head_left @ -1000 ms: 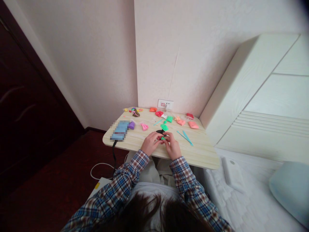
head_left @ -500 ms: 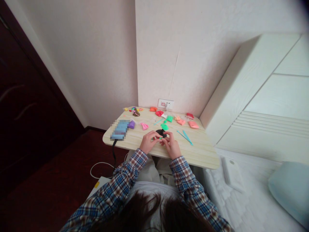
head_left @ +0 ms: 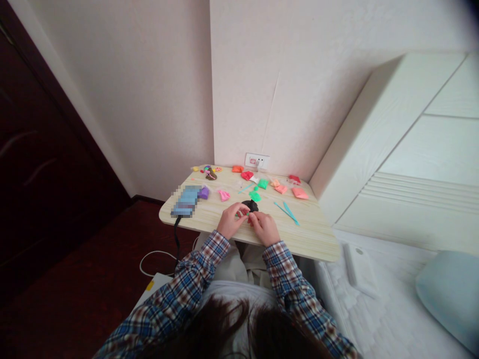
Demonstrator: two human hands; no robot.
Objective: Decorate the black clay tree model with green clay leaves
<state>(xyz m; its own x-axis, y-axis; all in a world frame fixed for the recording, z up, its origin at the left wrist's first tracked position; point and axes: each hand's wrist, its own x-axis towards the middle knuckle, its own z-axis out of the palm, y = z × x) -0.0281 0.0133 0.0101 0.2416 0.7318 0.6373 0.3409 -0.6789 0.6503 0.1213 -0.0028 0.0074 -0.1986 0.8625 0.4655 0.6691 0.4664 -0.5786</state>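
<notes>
Left hand (head_left: 231,221) is curled round a small green bit (head_left: 247,214), also pinched by the right hand (head_left: 265,228), over the counter (head_left: 310,237) near a black piece (head_left: 252,205). Black looks roughly shaped, green's being worked; what's left can't be told. Blue tools (head_left: 291,213) are unheld, further right.

The tabletop (head_left: 307,224) is pale wood-grain; the plaid sleeves (head_left: 194,271) are soft, matt cloth.
</notes>
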